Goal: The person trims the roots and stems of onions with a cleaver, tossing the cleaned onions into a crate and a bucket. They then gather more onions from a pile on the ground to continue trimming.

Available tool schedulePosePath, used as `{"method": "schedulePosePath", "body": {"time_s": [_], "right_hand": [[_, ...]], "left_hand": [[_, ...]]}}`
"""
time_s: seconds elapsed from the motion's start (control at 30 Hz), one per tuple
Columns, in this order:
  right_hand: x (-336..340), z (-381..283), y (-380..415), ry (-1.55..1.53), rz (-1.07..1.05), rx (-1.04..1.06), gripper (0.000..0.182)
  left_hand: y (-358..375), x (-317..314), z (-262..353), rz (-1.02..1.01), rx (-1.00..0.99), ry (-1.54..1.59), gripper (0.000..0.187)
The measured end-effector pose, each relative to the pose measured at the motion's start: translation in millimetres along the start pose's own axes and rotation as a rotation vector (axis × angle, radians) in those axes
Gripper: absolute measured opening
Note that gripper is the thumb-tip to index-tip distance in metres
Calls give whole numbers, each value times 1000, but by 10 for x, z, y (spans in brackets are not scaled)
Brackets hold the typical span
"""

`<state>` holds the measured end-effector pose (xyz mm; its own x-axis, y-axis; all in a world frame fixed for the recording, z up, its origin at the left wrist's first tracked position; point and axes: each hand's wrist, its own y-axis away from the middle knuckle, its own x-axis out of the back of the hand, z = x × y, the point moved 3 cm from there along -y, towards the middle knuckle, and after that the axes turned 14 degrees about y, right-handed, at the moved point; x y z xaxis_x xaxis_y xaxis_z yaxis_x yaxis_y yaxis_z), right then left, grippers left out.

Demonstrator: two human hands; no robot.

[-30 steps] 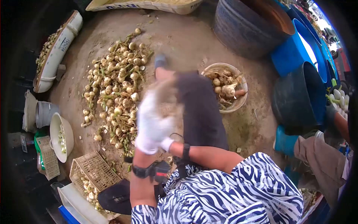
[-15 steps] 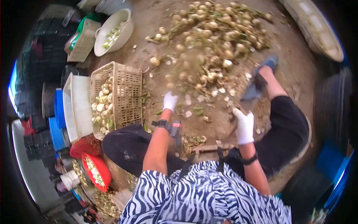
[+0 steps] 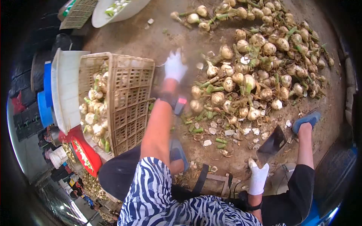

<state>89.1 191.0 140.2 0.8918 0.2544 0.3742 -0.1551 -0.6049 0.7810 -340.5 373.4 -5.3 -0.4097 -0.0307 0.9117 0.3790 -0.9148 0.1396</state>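
Note:
My left hand (image 3: pixel 175 67), in a white glove, reaches out over the floor beside the crate with its fingers spread. It is slightly blurred, and I see nothing held in it. To its right lies a big pile of garlic bulbs (image 3: pixel 264 71) with cut stems and dry, dirty skins. My right hand (image 3: pixel 258 176), also gloved in white, is closed around the handle of a broad dark cleaver (image 3: pixel 272 144). The handle is mostly hidden in the fist. The blade points up and to the right, above scattered skins and trimmings.
A plastic crate (image 3: pixel 130 101) left of me holds trimmed bulbs (image 3: pixel 96 109). Beyond it are a white tub (image 3: pixel 69 90), a red basin (image 3: pixel 86 154) and, farther forward, a white basin (image 3: pixel 124 14). My sandalled foot (image 3: pixel 307 121) rests right of the cleaver.
My left hand has moved forward and opened its fingers. My right hand, with the cleaver, is lower and farther right in view. The view has shifted, so the pile appears larger.

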Motion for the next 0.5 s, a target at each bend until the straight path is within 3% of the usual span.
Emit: {"method": "schedulePosePath", "body": {"time_s": [0.13,0.2,0.23,0.27,0.3,0.33,0.37,0.4,0.47,0.5], "right_hand": [[-82,-172,-111,69,44,29,11],[-146,-150,-154,-34,-1,100,15],[-135,-133,-151,33,-13,136,19],[-159,-125,-130,28,-1,140,19],[-189,-131,-109,-2,28,173,20],[-186,-110,-107,-30,59,211,21],[-212,-11,-168,-78,85,316,24],[-235,20,-157,-157,111,313,27],[-212,251,-247,-95,151,491,28],[-136,296,-179,-106,121,446,27]], "left_hand": [[-106,-29,-3,-36,-16,80,64],[248,-3,182,-80,114,343,62],[565,156,436,-206,376,950,57],[811,-57,360,-192,409,1039,57],[1102,294,799,-310,257,767,55],[1347,473,1140,-312,157,744,52],[1682,93,1140,-318,32,719,53],[1938,129,1388,-365,137,724,57],[2529,-100,1746,-425,50,923,70],[2776,-35,1922,-476,14,895,68]]}}
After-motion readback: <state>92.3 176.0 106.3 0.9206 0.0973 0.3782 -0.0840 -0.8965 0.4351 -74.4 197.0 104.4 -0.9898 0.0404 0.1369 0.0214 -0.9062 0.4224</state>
